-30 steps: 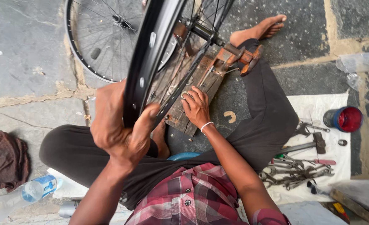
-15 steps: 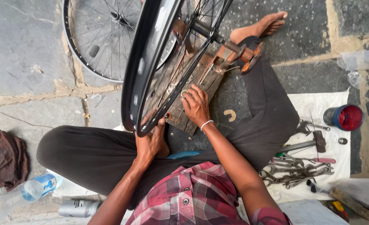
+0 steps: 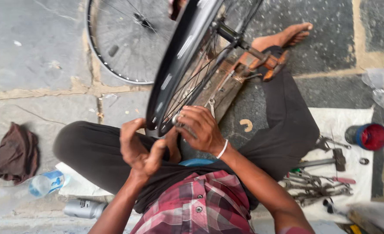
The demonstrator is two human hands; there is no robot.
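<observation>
Head view: a black bicycle wheel [image 3: 179, 65] is being held upright in a wooden truing stand [image 3: 239, 71] resting across the lap of a person seated on the stone floor [image 3: 36, 52]; its lower rim is sitting between the two hands. The right hand [image 3: 200, 130] is being clenched around a small metal tool, seemingly a spoke key [image 3: 177, 119], pressed at the rim where the spokes are meeting it; the left hand [image 3: 140, 147] is being kept half-curled just beside the rim, and whether its grip is touching the rim or released cannot be told. A second wheel [image 3: 122, 43] is lying flat on the floor beyond; a hammer [image 3: 322, 161], a heap of pliers and spanners [image 3: 313, 188] and a red tin [image 3: 370, 136] are lying on a white cloth [image 3: 344, 117] to the right; a plastic bottle [image 3: 22, 193] and a brown rag [image 3: 16, 154] are lying to the left.

Judged from this, the key could be slipping off the nipple and rounding it if the clenched grip is twisting off-axis; the fingers near the spokes could be getting pinched should the wheel be turning.
</observation>
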